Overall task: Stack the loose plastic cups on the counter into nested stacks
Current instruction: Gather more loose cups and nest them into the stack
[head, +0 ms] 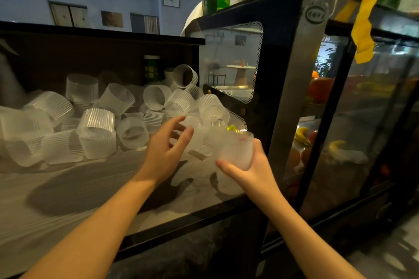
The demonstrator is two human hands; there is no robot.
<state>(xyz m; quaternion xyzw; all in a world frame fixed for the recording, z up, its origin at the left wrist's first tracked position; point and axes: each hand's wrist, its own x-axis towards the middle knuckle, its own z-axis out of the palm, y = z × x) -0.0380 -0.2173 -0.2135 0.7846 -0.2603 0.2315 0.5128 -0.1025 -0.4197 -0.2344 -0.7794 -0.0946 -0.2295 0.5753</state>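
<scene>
1. The stacking looks to be early or mid-way: the right hand [254, 172] is wrapped around a small nested stack [233, 154] of frosted cups, held low at the right end of the counter [68, 199], right beside the glass display case [317, 97].
2. The left hand [165, 152] holds nothing; its fingers are spread and relaxed, reaching toward the nearest loose cup [199, 142], which lies tipped just past the fingertips.
3. Next, I'd judge, that hand has to close on one cup, turn it so its mouth matches the stack, and seat it squarely; a skewed entry would likely jam against the ribs.
4. The cups are translucent white plastic, short and wide, with fine vertical ribbing round the walls. They look light and easily knocked.
5. The loose pile [102, 120] sprawls across the back and left of the counter, cups lying on their sides, upside down and leaning on each other, so many remain to gather.
</scene>
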